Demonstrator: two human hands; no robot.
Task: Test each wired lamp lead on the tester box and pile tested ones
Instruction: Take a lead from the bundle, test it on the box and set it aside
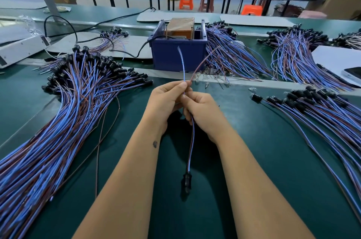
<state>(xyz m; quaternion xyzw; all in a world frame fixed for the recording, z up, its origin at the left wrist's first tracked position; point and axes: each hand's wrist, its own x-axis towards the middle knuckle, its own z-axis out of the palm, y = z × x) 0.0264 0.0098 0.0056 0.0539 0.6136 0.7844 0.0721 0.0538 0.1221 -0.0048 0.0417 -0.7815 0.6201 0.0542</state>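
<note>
A: You sit at a green tabletop [254, 160], and the biggest thing on it is the pile of lamp leads [58, 121] fanned out on your left, black sockets at the far end, blue and brown wires running back toward you.

B: And on your right?

A: A thinner spread of leads [322, 113] lies on your right, well apart from the left pile. More bundles [234, 53] rest beyond the metal rail.

B: Where is the tester box [178, 51]?

A: Straight ahead of you, a blue bin with a brown block in it and a black cable [136, 53] running off its left side.

B: What do your hands carry?

A: One lamp lead [192, 137], held above the tabletop in front of the box. Your left hand [166, 98] has its grip pinched on the wires near their free ends; your right hand [203, 109] has its grip curled round them just below. The blue end [182, 62] stands up, the brown end [205, 58] leans right.

B: And the socket [186, 182]?

A: It hangs black at the bottom, between your forearms.
</note>
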